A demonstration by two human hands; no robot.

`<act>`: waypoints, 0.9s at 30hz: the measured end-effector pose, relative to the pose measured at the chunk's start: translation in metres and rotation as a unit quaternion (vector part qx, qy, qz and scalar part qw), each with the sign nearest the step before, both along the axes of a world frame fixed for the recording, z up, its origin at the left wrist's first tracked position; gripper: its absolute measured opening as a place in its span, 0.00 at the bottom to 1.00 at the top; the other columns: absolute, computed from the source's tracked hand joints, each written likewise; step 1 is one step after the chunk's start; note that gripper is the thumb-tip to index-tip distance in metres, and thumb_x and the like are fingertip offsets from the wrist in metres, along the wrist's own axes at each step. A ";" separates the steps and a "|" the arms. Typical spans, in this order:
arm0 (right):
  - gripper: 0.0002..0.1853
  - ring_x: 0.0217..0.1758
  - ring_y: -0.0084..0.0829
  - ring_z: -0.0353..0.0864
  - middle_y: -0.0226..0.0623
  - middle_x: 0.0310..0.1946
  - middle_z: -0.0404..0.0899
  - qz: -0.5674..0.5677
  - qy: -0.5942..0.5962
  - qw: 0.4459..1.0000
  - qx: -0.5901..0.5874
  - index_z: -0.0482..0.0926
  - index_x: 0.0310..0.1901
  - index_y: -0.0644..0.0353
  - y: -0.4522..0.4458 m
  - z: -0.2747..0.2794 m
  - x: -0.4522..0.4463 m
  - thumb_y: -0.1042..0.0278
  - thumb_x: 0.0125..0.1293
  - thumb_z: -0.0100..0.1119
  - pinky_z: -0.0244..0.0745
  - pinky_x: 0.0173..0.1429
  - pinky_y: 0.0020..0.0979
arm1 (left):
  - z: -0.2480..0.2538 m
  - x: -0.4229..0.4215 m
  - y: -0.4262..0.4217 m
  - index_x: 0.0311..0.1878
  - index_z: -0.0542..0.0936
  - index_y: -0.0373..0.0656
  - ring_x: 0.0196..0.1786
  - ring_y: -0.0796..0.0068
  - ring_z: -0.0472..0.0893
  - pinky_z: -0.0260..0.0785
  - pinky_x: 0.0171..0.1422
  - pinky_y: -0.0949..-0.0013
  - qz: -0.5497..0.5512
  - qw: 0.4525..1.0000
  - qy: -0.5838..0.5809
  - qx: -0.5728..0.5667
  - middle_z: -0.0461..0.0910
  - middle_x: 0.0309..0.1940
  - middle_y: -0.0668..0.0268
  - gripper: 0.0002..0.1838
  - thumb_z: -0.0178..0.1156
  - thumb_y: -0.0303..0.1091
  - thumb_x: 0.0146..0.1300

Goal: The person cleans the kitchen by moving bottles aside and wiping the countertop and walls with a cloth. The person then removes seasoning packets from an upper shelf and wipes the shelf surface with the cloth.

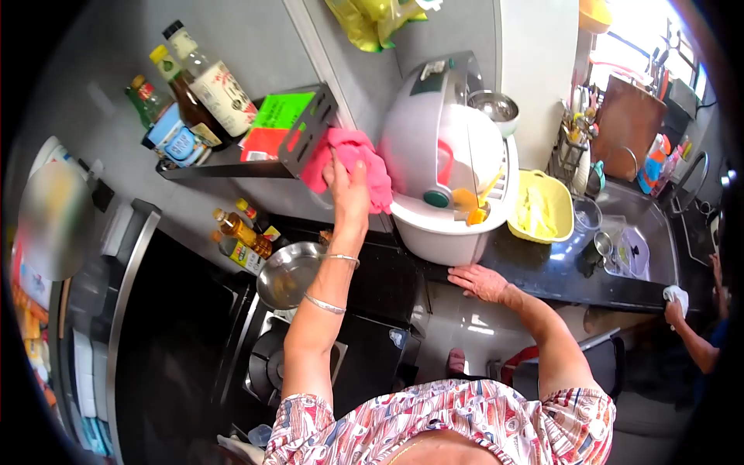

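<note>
My left hand (346,190) grips a bunched pink cloth (364,159) against the end of a black wall shelf (225,170). The cloth hides that part of the shelf and some of my fingers. On the shelf stand several bottles, among them a white-labelled bottle (221,89), beside a green and red box (280,116). My right hand (482,284) lies flat with fingers spread on the edge of the black countertop (511,271). Just beyond it sits a white dish rack with a domed cover (438,240).
A yellow basket (570,225) stands between the rack and the sink (659,225). Below the shelf are oil bottles (246,232), a metal pan (283,283) and a gas stove (267,364). At far right another person's hand (675,312) holds a white cloth.
</note>
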State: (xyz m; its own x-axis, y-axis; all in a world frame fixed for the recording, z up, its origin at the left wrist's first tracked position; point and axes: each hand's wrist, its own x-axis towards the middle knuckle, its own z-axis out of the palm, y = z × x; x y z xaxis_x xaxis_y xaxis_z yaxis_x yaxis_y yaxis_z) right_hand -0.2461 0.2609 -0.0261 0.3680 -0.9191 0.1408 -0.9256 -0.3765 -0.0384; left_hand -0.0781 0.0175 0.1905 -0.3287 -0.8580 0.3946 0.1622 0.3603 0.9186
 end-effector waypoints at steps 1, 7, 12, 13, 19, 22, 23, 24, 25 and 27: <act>0.36 0.67 0.35 0.59 0.37 0.64 0.59 0.006 -0.003 1.000 0.001 0.57 0.65 0.55 -0.004 0.000 0.001 0.61 0.55 0.59 0.56 0.70 0.35 | 0.007 0.006 0.002 0.69 0.55 0.39 0.67 0.62 0.57 0.50 0.69 0.68 0.007 0.999 -0.029 -0.015 0.52 0.65 0.52 0.31 0.51 0.32 0.64; 0.34 0.68 0.34 0.57 0.37 0.65 0.59 0.016 0.012 1.000 -0.005 0.60 0.64 0.56 -0.005 -0.003 0.000 0.59 0.56 0.59 0.54 0.70 0.34 | 0.011 0.050 0.004 0.65 0.63 0.39 0.60 0.64 0.68 0.63 0.62 0.67 -0.108 0.990 -0.028 0.091 0.66 0.59 0.56 0.26 0.52 0.32 0.64; 0.34 0.68 0.36 0.57 0.39 0.65 0.58 0.014 0.016 1.000 -0.005 0.60 0.63 0.59 -0.003 -0.005 0.002 0.60 0.56 0.59 0.54 0.70 0.35 | 0.012 0.102 0.052 0.56 0.69 0.41 0.41 0.70 0.79 0.76 0.43 0.65 -0.266 0.908 0.123 0.299 0.77 0.41 0.62 0.17 0.52 0.33 0.65; 0.34 0.68 0.39 0.57 0.41 0.65 0.58 0.006 -0.016 1.000 0.003 0.59 0.63 0.60 -0.003 -0.004 0.007 0.60 0.56 0.58 0.53 0.70 0.37 | 0.007 0.117 0.056 0.56 0.69 0.40 0.41 0.71 0.79 0.75 0.43 0.69 -0.346 0.876 0.127 0.310 0.77 0.41 0.64 0.17 0.52 0.33 0.65; 0.28 0.49 0.38 0.75 0.45 0.51 0.70 -0.093 -0.511 0.851 0.078 0.67 0.58 0.62 0.007 0.058 0.111 0.56 0.59 0.59 0.70 0.54 0.34 | 0.013 0.163 0.122 0.58 0.70 0.38 0.43 0.78 0.78 0.69 0.51 0.76 -0.248 0.938 0.079 0.229 0.78 0.43 0.66 0.21 0.55 0.31 0.61; 0.48 0.63 0.35 0.63 0.40 0.62 0.60 0.002 -0.719 0.693 -0.044 0.48 0.69 0.59 -0.007 0.118 0.161 0.38 0.56 0.58 0.66 0.59 0.33 | -0.002 0.170 0.130 0.60 0.67 0.35 0.51 0.74 0.76 0.67 0.58 0.71 -0.231 0.959 -0.022 0.160 0.76 0.49 0.61 0.23 0.56 0.29 0.61; 0.57 0.67 0.35 0.57 0.41 0.66 0.53 0.007 -0.756 0.652 -0.054 0.43 0.70 0.60 -0.013 0.142 0.176 0.30 0.49 0.59 0.62 0.63 0.34 | -0.004 0.167 0.136 0.60 0.68 0.34 0.51 0.73 0.76 0.67 0.58 0.70 -0.216 0.970 -0.061 0.097 0.77 0.48 0.60 0.23 0.56 0.29 0.62; 0.53 0.67 0.35 0.57 0.40 0.65 0.54 -0.015 -0.738 0.674 0.003 0.43 0.69 0.59 -0.014 0.141 0.177 0.42 0.49 0.61 0.61 0.64 0.35 | -0.009 0.162 0.139 0.60 0.67 0.33 0.54 0.70 0.75 0.64 0.60 0.69 -0.193 0.976 -0.097 0.030 0.75 0.50 0.57 0.24 0.56 0.31 0.63; 0.51 0.67 0.35 0.57 0.40 0.64 0.54 -0.038 -0.718 0.693 0.057 0.43 0.69 0.59 -0.015 0.140 0.179 0.54 0.49 0.63 0.60 0.65 0.35 | -0.014 0.155 0.143 0.60 0.66 0.31 0.56 0.67 0.73 0.62 0.63 0.68 -0.173 0.975 -0.136 -0.038 0.74 0.52 0.54 0.24 0.55 0.33 0.64; 0.49 0.61 0.34 0.65 0.40 0.59 0.61 -0.014 -0.666 0.744 -0.052 0.46 0.68 0.59 -0.030 0.151 0.201 0.63 0.45 0.63 0.66 0.61 0.33 | -0.020 0.149 0.153 0.64 0.60 0.28 0.68 0.62 0.60 0.49 0.71 0.67 -0.128 0.974 -0.147 -0.114 0.65 0.61 0.47 0.30 0.55 0.38 0.64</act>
